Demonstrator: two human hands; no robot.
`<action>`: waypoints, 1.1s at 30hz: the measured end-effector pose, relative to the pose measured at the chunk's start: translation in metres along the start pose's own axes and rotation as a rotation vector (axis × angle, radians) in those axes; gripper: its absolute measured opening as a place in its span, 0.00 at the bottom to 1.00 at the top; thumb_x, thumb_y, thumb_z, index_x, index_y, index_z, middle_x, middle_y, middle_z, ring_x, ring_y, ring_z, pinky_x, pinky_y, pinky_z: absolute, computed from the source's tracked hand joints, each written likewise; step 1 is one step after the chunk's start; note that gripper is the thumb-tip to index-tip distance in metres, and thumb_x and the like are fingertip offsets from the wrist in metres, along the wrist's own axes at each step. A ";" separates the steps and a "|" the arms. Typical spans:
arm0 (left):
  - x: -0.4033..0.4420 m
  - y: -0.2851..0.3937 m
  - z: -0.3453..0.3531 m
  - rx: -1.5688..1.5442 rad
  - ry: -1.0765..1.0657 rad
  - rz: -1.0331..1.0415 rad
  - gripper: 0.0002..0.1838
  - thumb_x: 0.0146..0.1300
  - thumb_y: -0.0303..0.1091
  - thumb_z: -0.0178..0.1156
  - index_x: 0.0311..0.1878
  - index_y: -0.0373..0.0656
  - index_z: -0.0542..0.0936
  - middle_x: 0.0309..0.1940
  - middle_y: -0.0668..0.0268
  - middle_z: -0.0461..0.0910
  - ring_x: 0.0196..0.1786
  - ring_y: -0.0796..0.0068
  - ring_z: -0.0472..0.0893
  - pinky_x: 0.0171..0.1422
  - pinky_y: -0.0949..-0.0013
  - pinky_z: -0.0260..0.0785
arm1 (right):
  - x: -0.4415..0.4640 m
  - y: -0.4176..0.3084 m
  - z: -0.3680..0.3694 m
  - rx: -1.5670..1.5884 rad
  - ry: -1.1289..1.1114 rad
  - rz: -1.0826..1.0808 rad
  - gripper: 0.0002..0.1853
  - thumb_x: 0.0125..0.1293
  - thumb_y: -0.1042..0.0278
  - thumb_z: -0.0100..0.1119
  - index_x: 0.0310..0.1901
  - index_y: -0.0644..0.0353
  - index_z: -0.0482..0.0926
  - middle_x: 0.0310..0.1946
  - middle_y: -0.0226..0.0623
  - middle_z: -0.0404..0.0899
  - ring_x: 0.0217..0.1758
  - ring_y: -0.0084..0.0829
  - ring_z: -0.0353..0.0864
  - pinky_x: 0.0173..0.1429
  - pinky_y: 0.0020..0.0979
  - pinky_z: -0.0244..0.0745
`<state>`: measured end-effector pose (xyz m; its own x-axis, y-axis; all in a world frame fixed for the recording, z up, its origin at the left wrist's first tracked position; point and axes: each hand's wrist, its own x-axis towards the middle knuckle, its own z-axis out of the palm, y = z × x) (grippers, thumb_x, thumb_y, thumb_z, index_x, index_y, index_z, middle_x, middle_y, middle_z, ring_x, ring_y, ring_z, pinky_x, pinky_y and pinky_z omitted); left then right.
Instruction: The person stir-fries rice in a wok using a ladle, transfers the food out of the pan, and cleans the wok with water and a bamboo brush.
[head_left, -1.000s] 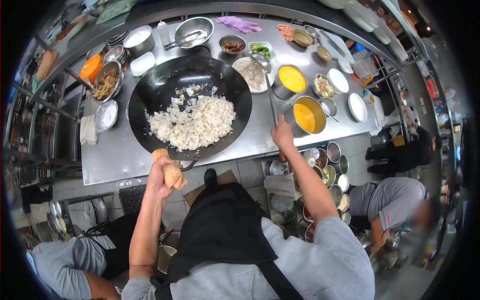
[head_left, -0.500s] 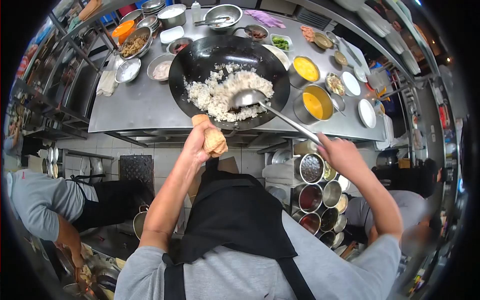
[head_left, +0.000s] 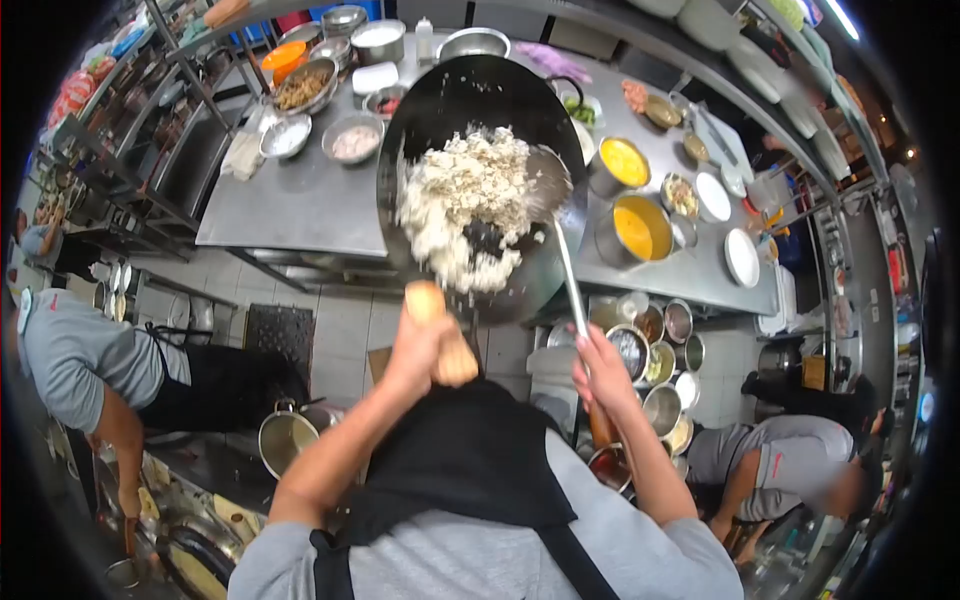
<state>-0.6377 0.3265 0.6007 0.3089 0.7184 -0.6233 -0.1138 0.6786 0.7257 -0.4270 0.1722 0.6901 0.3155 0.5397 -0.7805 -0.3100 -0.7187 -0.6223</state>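
Observation:
My left hand (head_left: 415,350) is closed around a folded tan cloth (head_left: 456,362), at the near rim of a large black wok (head_left: 430,95). Any wok handle beneath the cloth is hidden. White rice (head_left: 470,180) is heaped in the wok, its near edge smeared by motion. My right hand (head_left: 603,368) grips the long handle of a metal ladle (head_left: 548,185). The ladle's bowl rests among the rice's right edge, inside the wok. The wok overhangs the front edge of the steel table.
On the steel table (head_left: 290,205) stand pots of yellow liquid (head_left: 640,228), a bowl of browned food (head_left: 305,88) and white plates (head_left: 741,257). Several metal containers (head_left: 662,408) sit below right. One co-worker (head_left: 100,350) is at the left, another (head_left: 790,460) at the right.
The wok has come nearer to me and tilted, with the rice shifting inside. My right hand has moved left and inward, and the ladle has swung to the wok's right side.

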 end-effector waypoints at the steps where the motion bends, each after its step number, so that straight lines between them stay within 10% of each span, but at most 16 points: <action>1: 0.008 0.025 0.006 0.000 -0.068 -0.141 0.12 0.53 0.26 0.58 0.42 0.41 0.72 0.30 0.66 0.74 0.31 0.71 0.79 0.34 0.63 0.76 | 0.006 -0.006 0.007 0.143 -0.097 0.060 0.20 0.77 0.53 0.40 0.62 0.53 0.67 0.15 0.24 0.61 0.09 0.16 0.58 0.12 0.22 0.58; 7: 0.044 0.037 -0.028 -0.327 -0.197 -0.557 0.09 0.52 0.29 0.57 0.36 0.40 0.70 0.24 0.60 0.74 0.23 0.64 0.77 0.26 0.60 0.74 | 0.029 0.016 0.015 1.298 -0.754 0.412 0.24 0.79 0.55 0.33 0.69 0.61 0.59 0.18 0.27 0.62 0.10 0.19 0.64 0.12 0.26 0.65; 11: 0.033 0.044 -0.050 -0.376 -0.151 -0.606 0.07 0.51 0.29 0.56 0.34 0.39 0.71 0.24 0.57 0.75 0.23 0.63 0.77 0.26 0.62 0.74 | 0.023 0.011 0.011 1.340 -0.731 0.416 0.25 0.80 0.55 0.30 0.70 0.62 0.57 0.17 0.27 0.62 0.10 0.19 0.65 0.12 0.27 0.66; 25: 0.102 0.089 -0.074 -0.360 -0.053 -0.460 0.11 0.53 0.32 0.57 0.39 0.39 0.71 0.27 0.61 0.75 0.26 0.65 0.77 0.29 0.62 0.74 | 0.177 -0.119 -0.012 0.813 -0.479 0.136 0.21 0.78 0.57 0.38 0.64 0.61 0.65 0.15 0.21 0.59 0.08 0.15 0.59 0.09 0.22 0.59; 33: 0.118 0.105 -0.077 -0.367 -0.002 -0.427 0.11 0.53 0.32 0.57 0.38 0.40 0.71 0.27 0.61 0.74 0.25 0.66 0.77 0.28 0.62 0.73 | 0.326 -0.088 0.007 -0.624 0.209 -0.347 0.15 0.62 0.62 0.59 0.46 0.61 0.73 0.19 0.33 0.71 0.14 0.27 0.72 0.16 0.31 0.68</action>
<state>-0.6859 0.4948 0.5808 0.4016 0.3683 -0.8385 -0.2988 0.9182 0.2602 -0.3035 0.4143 0.4895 0.4856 0.7310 -0.4794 0.3857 -0.6713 -0.6329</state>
